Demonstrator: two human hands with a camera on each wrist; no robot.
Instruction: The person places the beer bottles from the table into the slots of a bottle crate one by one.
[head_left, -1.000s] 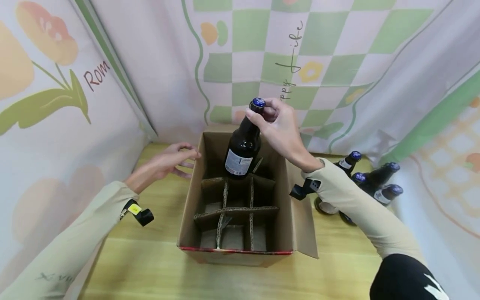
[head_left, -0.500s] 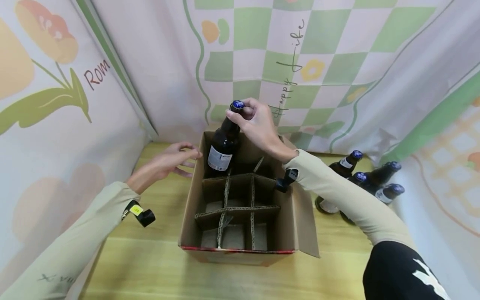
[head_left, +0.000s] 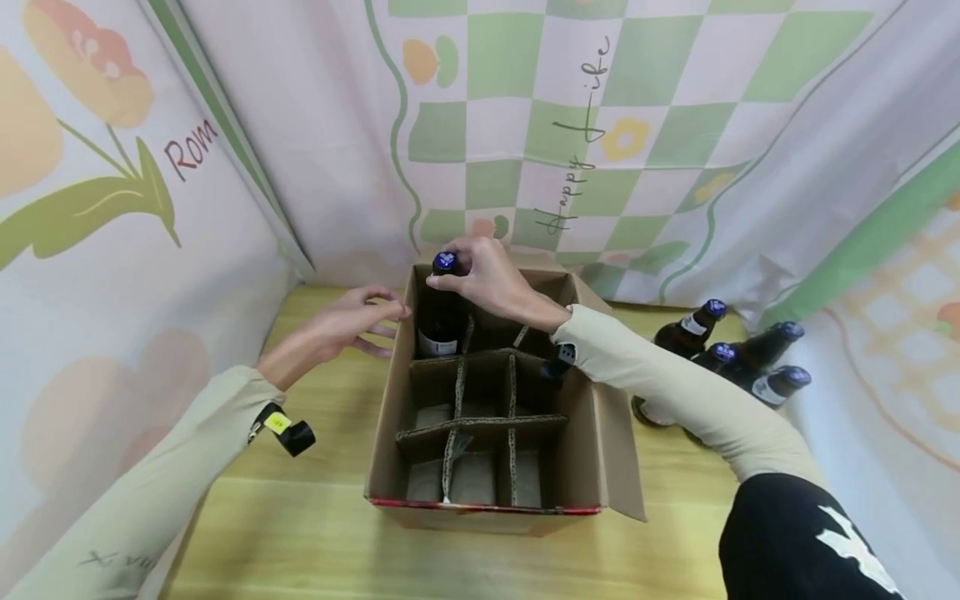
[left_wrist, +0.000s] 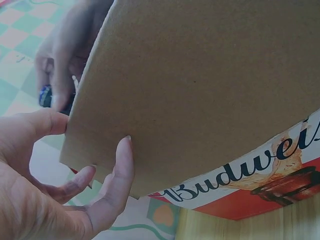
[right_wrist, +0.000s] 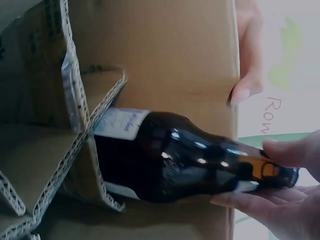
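My right hand [head_left: 491,279] grips a dark glass beer bottle [head_left: 441,321] by its neck, just under the blue cap. The bottle stands partly down in the back-left compartment of an open cardboard box [head_left: 386,425], its lower part hidden by the divider. In the right wrist view the bottle [right_wrist: 175,155] shows a pale label, with fingers and thumb either side of the neck. My left hand [head_left: 341,325] touches the box's left side near the back; in the left wrist view its fingers [left_wrist: 125,162] lie relaxed against the brown cardboard flap [left_wrist: 190,85].
Cardboard dividers [head_left: 480,423] split the box into several compartments. Several more capped bottles [head_left: 780,385] stand on the wooden table [head_left: 300,517] at the right, partly behind the right sleeve. A flap [head_left: 621,454] sticks out on the box's right side. Patterned curtains [head_left: 570,125] surround the table.
My right hand has carried the bottle left and then lowered it into the back-left compartment. The left hand stays at the box's left side.
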